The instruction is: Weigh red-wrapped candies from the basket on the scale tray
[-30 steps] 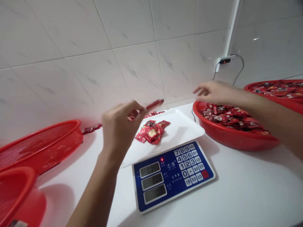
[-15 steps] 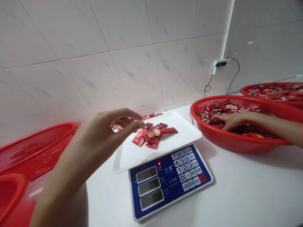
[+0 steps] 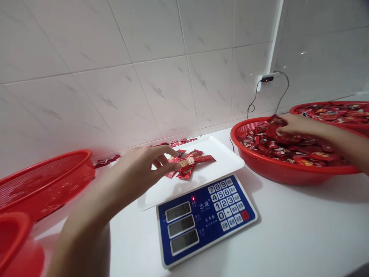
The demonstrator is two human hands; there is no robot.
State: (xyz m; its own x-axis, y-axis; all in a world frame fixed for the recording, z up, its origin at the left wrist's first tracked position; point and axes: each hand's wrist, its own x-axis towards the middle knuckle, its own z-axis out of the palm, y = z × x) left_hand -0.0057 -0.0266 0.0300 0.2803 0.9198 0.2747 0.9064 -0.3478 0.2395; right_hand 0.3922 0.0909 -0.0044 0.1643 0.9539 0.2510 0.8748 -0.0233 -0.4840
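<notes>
My left hand (image 3: 152,161) hovers low over the scale's white tray (image 3: 221,169), thumb and fingers apart. Its tips come close to a small pile of red wrapped packets (image 3: 190,163); whether they touch is unclear. Below the tray, the blue scale panel (image 3: 207,219) shows three displays and a number keypad. My right hand (image 3: 291,125), somewhat blurred, is closed around red wrapped packets (image 3: 275,129). It holds them just above the red perforated basket (image 3: 285,175), which is heaped with similar packets.
Another red basket of packets (image 3: 337,111) stands behind at the right. Red baskets (image 3: 49,181) sit at the left. More packets (image 3: 181,142) lie behind the tray along the tiled wall. A power strip (image 3: 269,79) with cables hangs on the wall.
My right hand has risen out of the packets in the basket with some in its grasp. My left hand has moved slightly right and down, nearer the pile on the tray.
</notes>
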